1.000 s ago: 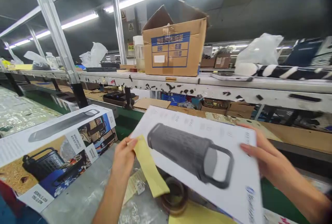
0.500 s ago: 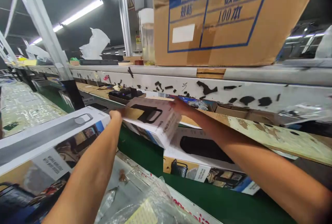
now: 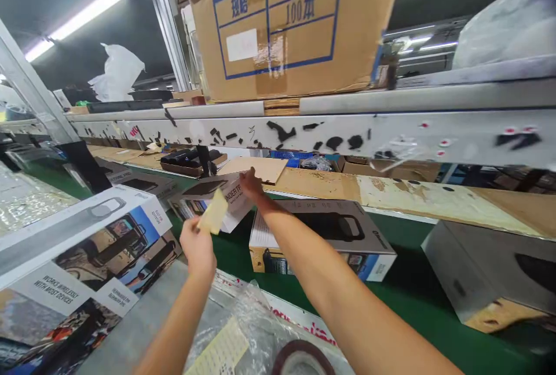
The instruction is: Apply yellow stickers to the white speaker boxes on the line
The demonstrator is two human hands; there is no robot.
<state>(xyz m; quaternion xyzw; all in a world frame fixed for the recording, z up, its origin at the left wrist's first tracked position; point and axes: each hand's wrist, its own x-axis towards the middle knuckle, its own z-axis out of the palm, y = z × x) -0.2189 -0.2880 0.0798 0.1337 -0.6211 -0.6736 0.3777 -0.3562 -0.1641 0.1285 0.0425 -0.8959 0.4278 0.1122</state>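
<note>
My left hand (image 3: 197, 247) pinches a pale yellow paper slip (image 3: 214, 214) between thumb and fingers. Just beyond the slip is a printed speaker box (image 3: 238, 204), tilted over the green conveyor belt (image 3: 237, 252). My right hand (image 3: 252, 185) grips this box at its upper right end; the fingertips are partly hidden. To its right, under my right forearm, a similar box (image 3: 369, 236) lies on the belt with a black speaker pictured on top. A large box (image 3: 78, 253) of the same print stands at the left, close to my left forearm.
A grey-topped box (image 3: 490, 271) sits farther right on the belt. In front lie clear plastic wrap (image 3: 256, 317), a yellow printed sheet (image 3: 221, 349) and a tape roll (image 3: 278, 357). A shelf beam (image 3: 391, 138) crosses above, bearing a large carton (image 3: 304, 74).
My left hand has come away from the tilted box, holding the yellow slip. My right hand stays on that box, which has shifted left in view. The camera has turned right.
</note>
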